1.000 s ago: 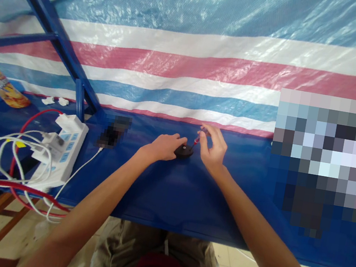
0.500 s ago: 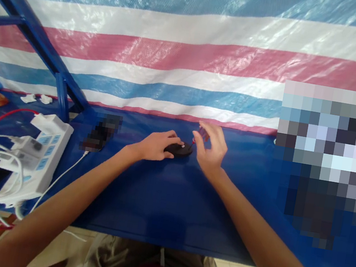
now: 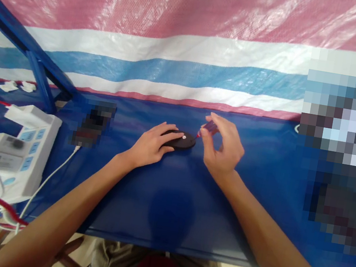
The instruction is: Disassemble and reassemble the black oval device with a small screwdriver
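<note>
A black computer mouse [image 3: 187, 143] lies on the blue table, a small white round spot on its upper face. My left hand [image 3: 152, 144] grips its left end, fingers over the top and thumb along the near side. In my right hand [image 3: 225, 148] is a small screwdriver [image 3: 209, 128] with a reddish-purple, partly see-through handle, pinched between thumb and fingers. It leans to the right, and its thin shaft points down-left to the mouse's right end. Whether the tip sits in a screw is too small to tell.
On the left stands a white power strip [image 3: 39, 146] with plugged-in chargers and tangled cables. A blurred phone-like device [image 3: 92, 124] with a white cable lies nearer the middle. Blue frame bars [image 3: 42, 79] rise behind it. A striped plastic sheet [image 3: 174, 73] hangs along the back edge. Pixelated items cover the right.
The view has tilted down and shifted slightly. The screwdriver now leans further right, with more of its handle showing, and my right hand sits further from the mouse. My left hand still grips the mouse.
</note>
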`<state>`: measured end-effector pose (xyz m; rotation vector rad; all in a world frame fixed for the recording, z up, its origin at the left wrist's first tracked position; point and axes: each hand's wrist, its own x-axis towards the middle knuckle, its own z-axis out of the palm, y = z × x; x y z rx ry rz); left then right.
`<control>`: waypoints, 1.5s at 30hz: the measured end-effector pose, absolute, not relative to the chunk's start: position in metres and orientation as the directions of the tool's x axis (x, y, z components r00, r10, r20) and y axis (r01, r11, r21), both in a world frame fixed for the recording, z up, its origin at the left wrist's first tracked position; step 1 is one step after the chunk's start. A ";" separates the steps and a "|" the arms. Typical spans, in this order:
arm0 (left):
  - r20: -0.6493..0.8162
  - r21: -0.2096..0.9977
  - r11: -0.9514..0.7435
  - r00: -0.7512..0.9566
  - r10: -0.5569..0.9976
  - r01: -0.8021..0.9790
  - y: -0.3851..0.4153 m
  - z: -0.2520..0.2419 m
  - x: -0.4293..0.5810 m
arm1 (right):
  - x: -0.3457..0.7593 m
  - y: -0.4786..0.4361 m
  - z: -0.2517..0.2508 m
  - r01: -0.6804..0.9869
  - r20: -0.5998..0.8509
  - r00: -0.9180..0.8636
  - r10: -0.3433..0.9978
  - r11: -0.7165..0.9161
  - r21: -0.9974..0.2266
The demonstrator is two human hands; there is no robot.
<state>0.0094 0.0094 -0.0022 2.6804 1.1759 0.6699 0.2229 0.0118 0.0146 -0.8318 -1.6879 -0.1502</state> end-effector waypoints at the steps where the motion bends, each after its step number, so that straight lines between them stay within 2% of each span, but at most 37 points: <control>1: 0.310 0.309 -0.672 0.597 0.740 0.673 0.009 0.001 0.010 | 0.224 0.012 0.015 0.603 0.894 -0.042 0.445 0.725 -0.333; 6: 0.210 0.328 -0.635 0.602 0.770 0.699 0.007 0.013 0.016 | 0.227 0.013 0.019 0.579 0.867 -0.022 0.499 0.713 -0.395; 9: 0.246 0.338 -0.666 0.620 0.744 0.665 0.004 0.010 0.021 | 0.226 0.013 0.024 0.585 0.861 -0.004 0.509 0.700 -0.411; 13: 0.312 0.310 -0.691 0.616 0.723 0.653 -0.001 0.000 0.021 | 0.224 0.015 0.030 0.580 0.873 -0.053 0.484 0.727 -0.368; 18: 0.329 0.342 -0.676 0.591 0.736 0.652 0.000 -0.004 0.016 | 0.223 0.018 0.033 0.586 0.911 -0.065 0.406 0.755 -0.295; 21: 0.339 0.357 -0.675 0.584 0.738 0.645 0.002 -0.005 0.014 | 0.225 0.019 0.035 0.599 0.902 -0.121 0.415 0.755 -0.267; 24: 0.328 0.360 -0.671 0.586 0.741 0.648 0.003 -0.004 0.014 | 0.228 0.019 0.034 0.632 0.876 -0.128 0.466 0.719 -0.290; 28: 0.315 0.351 -0.668 0.588 0.745 0.656 0.003 -0.003 0.014 | 0.233 0.017 0.029 0.658 0.901 -0.028 0.432 0.687 -0.309; 33: 0.326 0.344 -0.669 0.584 0.743 0.659 0.003 -0.005 0.010 | 0.231 0.008 0.029 0.600 0.884 -0.043 0.466 0.719 -0.350; 39: 0.351 0.319 -0.689 0.595 0.723 0.650 0.002 -0.008 0.010 | 0.223 0.005 0.025 0.617 0.872 -0.110 0.477 0.721 -0.317; 45: 0.345 0.312 -0.693 0.602 0.720 0.650 0.006 -0.005 0.013 | 0.221 0.010 0.028 0.587 0.895 -0.048 0.444 0.738 -0.334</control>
